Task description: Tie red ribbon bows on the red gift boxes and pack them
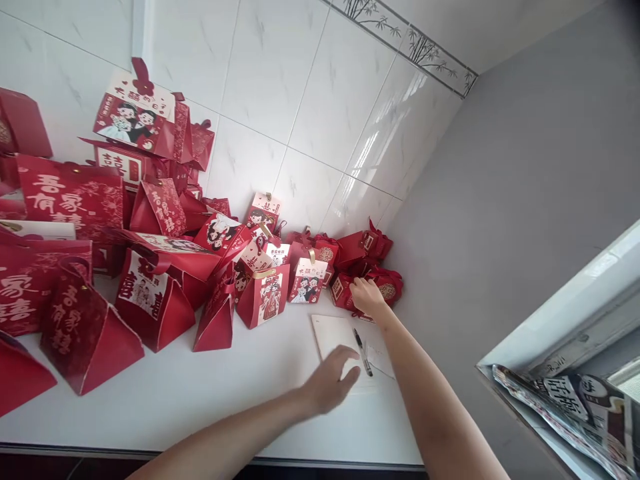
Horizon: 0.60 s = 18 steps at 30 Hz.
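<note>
At the far right end of the white counter, my right hand has its fingers closed at the top of a small red gift box. Its fingertips are partly hidden among the red boxes there. My left hand hovers over the near edge of an open notebook, thumb and fingers apart, holding nothing. A black pen lies across the notebook pages, between my two arms. Left of the notebook stands a white-and-red gift box printed with a cartoon couple.
Many red gift boxes, such as a dark triangular one, crowd the counter's left side, some stacked against the tiled wall. A grey wall borders the right end. Printed packaging sits on a ledge at the lower right.
</note>
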Each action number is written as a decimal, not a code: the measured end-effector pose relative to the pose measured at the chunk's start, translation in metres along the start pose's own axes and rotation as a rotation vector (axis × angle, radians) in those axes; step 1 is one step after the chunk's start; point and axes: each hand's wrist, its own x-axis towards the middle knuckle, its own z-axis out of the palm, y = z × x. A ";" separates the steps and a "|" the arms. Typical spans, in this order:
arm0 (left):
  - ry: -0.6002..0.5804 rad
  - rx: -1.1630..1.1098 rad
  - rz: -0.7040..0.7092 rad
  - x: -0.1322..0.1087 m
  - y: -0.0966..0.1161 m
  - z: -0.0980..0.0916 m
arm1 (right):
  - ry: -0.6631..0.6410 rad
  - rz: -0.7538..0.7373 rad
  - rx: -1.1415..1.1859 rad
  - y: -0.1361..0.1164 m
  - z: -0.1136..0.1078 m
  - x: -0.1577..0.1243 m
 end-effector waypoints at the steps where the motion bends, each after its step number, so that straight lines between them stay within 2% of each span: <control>1: -0.017 -0.269 -0.086 -0.004 0.014 0.012 | 0.008 -0.010 -0.005 -0.006 -0.006 0.007; 3: -0.155 -0.882 -0.235 -0.010 0.045 0.035 | 0.026 -0.029 -0.008 -0.020 -0.019 0.019; 4: -0.149 -1.132 -0.272 -0.013 0.060 0.044 | 0.036 -0.045 -0.007 -0.026 -0.025 0.025; 5: -0.091 -1.338 -0.306 -0.014 0.073 0.050 | 0.046 -0.067 -0.005 -0.033 -0.031 0.029; 7: -0.037 -1.615 -0.414 -0.014 0.093 0.056 | 0.066 -0.126 -0.003 -0.044 -0.044 0.036; 10: 0.034 -1.877 -0.506 -0.013 0.107 0.055 | 0.101 -0.235 -0.018 -0.059 -0.061 0.041; 13: 0.007 -1.914 -0.456 -0.015 0.108 0.058 | 0.126 -0.357 -0.046 -0.072 -0.078 0.043; 15: -0.037 -1.676 -0.352 -0.020 0.105 0.068 | 0.138 -0.423 -0.065 -0.079 -0.089 0.043; 18: -0.037 -1.268 -0.248 -0.034 0.101 0.093 | 0.147 -0.483 -0.095 -0.086 -0.106 0.040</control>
